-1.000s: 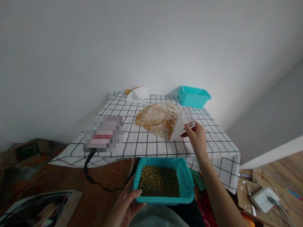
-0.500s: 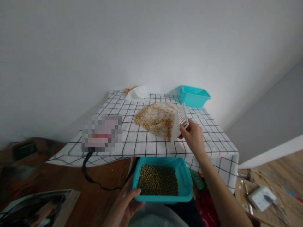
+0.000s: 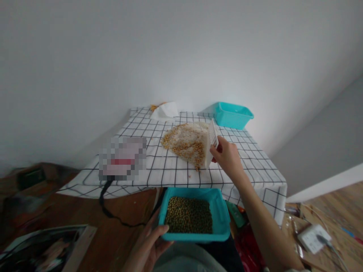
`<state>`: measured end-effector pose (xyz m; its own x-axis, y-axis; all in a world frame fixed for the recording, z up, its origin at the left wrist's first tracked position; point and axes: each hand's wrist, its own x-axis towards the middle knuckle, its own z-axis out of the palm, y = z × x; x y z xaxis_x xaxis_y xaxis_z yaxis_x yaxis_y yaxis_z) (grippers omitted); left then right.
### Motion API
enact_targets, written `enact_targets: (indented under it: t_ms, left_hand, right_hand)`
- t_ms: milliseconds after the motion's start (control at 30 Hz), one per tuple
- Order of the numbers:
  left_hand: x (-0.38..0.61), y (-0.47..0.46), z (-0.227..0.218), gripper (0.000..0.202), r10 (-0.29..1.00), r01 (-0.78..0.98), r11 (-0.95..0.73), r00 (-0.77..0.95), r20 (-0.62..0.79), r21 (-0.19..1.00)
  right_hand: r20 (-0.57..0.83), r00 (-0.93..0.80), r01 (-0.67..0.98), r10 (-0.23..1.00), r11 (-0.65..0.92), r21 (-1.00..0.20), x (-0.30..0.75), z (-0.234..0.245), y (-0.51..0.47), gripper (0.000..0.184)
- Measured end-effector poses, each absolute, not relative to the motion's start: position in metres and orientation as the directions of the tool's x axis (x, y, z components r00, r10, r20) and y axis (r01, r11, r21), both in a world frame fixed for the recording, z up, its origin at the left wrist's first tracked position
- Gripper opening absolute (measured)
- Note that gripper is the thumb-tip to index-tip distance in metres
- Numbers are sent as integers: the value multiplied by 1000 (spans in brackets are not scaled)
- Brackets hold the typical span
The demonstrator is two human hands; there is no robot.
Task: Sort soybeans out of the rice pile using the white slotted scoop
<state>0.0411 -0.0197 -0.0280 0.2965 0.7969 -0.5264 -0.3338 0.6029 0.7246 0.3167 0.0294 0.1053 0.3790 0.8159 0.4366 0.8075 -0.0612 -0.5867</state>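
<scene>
- A plain pale wall (image 3: 181, 56) rises behind a table covered with a white cloth with a black grid (image 3: 176, 177).
- My right hand (image 3: 228, 155) is closed around a white plastic scoop with a slotted part (image 3: 209, 151), thumb on the near side; the far fingers are mostly hidden.
- My left hand (image 3: 149, 241) is half curled, thumb over the rim of a teal rectangular plastic tub (image 3: 221, 215) and fingers beneath its corner.
- The tub sits just in front of the table's near edge, with small round green-brown beans (image 3: 188, 215) inside; I judge a level, firm grip best, so that nothing rolls over the rim.
- The scoop stands steeply on edge at the right side of a spread heap of yellow beans and pale grains (image 3: 185, 141). I think light, even pressure along the cloth suits it; too much would ruck the fabric.
- A few beans lie at the heap's near tip, so a slow stroke seems wise to avoid scattering them.
- Farther back, a turquoise plastic tub (image 3: 231, 121) stands at the right, and a crumpled white sheet (image 3: 165, 111) lies at the left.
</scene>
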Motion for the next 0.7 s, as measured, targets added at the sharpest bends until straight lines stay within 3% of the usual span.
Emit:
enact_targets:
  t_ms: [167,467,700]
  left_hand:
    - [43,-19,-30,73,795,-331,606,275,-541,723]
    - [38,-20,-30,60,792,-355,610,311,-525,709]
    - [39,-20,-26,73,779,-336,626,310,-545,704]
  right_hand:
    - [453,361,819,815,-45,-571,319,106,35,18]
    - [490,219,887,844,37,-460,312,105,45,19]
    - [526,190,909,829,54,-414,328,112,48,14]
